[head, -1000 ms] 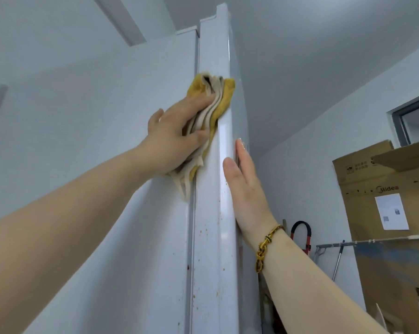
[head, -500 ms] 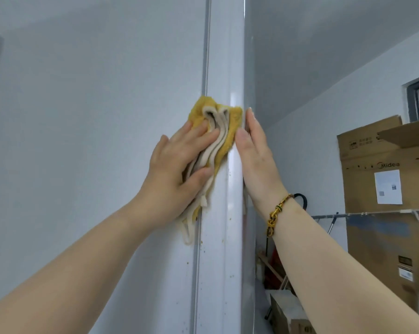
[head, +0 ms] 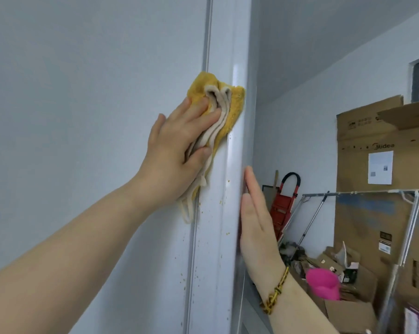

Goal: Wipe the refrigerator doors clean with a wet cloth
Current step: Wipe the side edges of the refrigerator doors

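Two hands were seen on the fridge door (head: 83,116). The yellow cloth (head: 227,109), folded w/ beige layers showing, was gripped by the L hand (head: 177,153), fingers laid over it & thumb curled round its lower folds. It was pressed high on the door's rounded edge strip (head: 218,249), just right of the vertical seam, w/ its loose tail hung down below the palm. The R hand (head: 254,227) was held flat & wide, fingers straight & together, laid against the right side of the strip, lower than the cloth & apart from it. A yellow-black bracelet (head: 275,295) was worn on that wrist. Small yellow specks (head: 220,202) were scattered over the strip below the cloth. At far right a tall cardboard box (head: 372,131) marked Midea was stood by the wall, w/ a metal rack (head: 362,192) in front & a red-black frame (head: 285,201) to its left. A pink obj (head: 324,285) near the R forearm was too blurred to be told.
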The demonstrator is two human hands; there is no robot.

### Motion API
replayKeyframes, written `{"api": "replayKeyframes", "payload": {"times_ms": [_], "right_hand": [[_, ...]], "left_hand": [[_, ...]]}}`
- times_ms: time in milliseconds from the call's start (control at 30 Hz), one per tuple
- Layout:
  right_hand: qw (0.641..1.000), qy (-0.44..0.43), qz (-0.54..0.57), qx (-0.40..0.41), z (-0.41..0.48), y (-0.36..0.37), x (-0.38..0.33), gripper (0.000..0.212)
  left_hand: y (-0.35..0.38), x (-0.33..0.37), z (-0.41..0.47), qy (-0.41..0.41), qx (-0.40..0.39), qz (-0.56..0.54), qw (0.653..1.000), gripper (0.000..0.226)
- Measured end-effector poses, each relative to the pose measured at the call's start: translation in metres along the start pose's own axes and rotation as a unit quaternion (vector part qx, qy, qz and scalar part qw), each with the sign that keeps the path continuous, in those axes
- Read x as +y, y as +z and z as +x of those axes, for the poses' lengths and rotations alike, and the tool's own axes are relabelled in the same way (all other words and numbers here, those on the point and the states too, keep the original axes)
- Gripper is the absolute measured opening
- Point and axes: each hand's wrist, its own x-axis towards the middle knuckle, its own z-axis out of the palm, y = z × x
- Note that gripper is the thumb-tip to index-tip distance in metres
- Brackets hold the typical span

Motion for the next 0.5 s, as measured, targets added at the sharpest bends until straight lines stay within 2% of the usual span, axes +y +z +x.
{"api": "replayKeyframes", "payload": {"times_ms": [167, 300, 367, 500], "right_hand": [[0.999, 0.026, 0.015, 0.011, -0.005, 0.007, 0.001, 0.038], [0.999, 0.024, 0.028, 0.019, -0.004, 0.009, 0.003, 0.038], [0.999, 0.019, 0.033, 0.027, -0.003, 0.010, 0.006, 0.034], [0.999, 0.020, 0.037, 0.028, -0.003, 0.010, 0.009, 0.031]], "left_hand": [[0.023, 0.000, -0.069, 0.014, -0.014, 0.044, 0.999, 0.047], [0.011, -0.008, -0.049, 0.066, -0.038, 0.075, 0.994, 0.049], [0.002, -0.007, -0.021, 0.055, -0.039, 0.062, 0.996, 0.057], [-0.002, 0.003, 0.011, -0.015, -0.016, -0.028, 0.999, 0.057]]}}
